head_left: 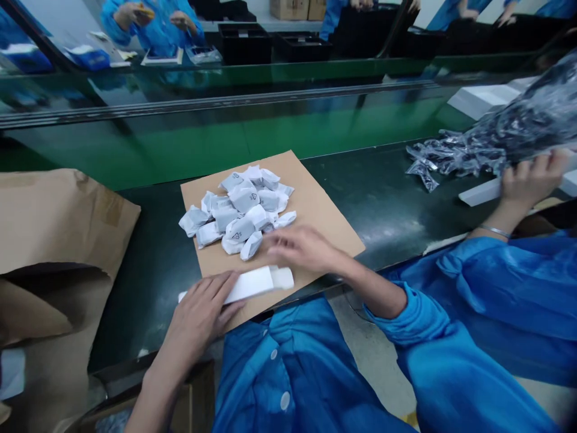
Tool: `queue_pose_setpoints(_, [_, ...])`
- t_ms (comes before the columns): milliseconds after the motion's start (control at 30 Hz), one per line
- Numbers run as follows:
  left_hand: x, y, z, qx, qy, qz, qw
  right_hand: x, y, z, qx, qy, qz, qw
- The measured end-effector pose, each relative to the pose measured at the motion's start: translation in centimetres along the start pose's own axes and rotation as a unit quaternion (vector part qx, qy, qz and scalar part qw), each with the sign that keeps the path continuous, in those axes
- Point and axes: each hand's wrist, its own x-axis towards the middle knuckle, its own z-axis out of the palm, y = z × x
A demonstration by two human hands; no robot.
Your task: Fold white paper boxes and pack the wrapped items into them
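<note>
My left hand (pixel 202 313) lies over the left end of a long white box (pixel 259 281), fingers on top and thumb along its near side, holding it on a brown cardboard sheet (pixel 315 198). The box's right end shows a paler inner part sticking out. My right hand (pixel 300 246) hovers just above the box, fingers stretched left and blurred by motion, its tips by the near edge of a pile of several small white wrapped packets (pixel 241 210). Nothing shows in its fingers.
A brown paper bag (pixel 58 222) lies at the left. At right, a co-worker's hand (pixel 534 177) rests on a clear bag of dark parts (pixel 505 129) beside white boxes (pixel 482 99). Beyond runs a green conveyor (pixel 270 126); people in blue sit at the far side.
</note>
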Motion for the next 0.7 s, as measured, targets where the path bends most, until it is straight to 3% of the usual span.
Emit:
queue_pose_setpoints(67, [-0.1, -0.3, 0.4, 0.031, 0.028, -0.003, 0.999, 0.5, 1.4, -1.0, -0.129, 0.09, 0.024, 0.987])
queue_pose_setpoints(100, [-0.3, -0.3, 0.5, 0.045, 0.044, 0.0, 0.998, 0.6, 2.1, -1.2, -0.154, 0.096, 0.025, 0.983])
queue_pose_setpoints(233, [-1.2, -0.6, 0.5, 0.068, 0.083, 0.02, 0.994, -0.1, 4.3, -1.1, -0.102, 0.069, 0.019, 0.992])
queue_pose_setpoints(400, [-1.4, -0.5, 0.0, 0.067, 0.123, 0.002, 0.99, -2.3, 4.6, -0.5, -0.092, 0.099, 0.094, 0.986])
queue_pose_setpoints(600, [-1.1, -0.3, -0.2, 0.101, 0.153, -0.03, 0.983, -4.0, 4.0, 1.0, -0.172, 0.062, -0.008, 0.983])
queue_pose_setpoints(700, [-1.1, 0.0, -0.1, 0.098, 0.152, -0.034, 0.983, -4.2, 1.9, 1.6, -0.13, 0.209, 0.005, 0.969])
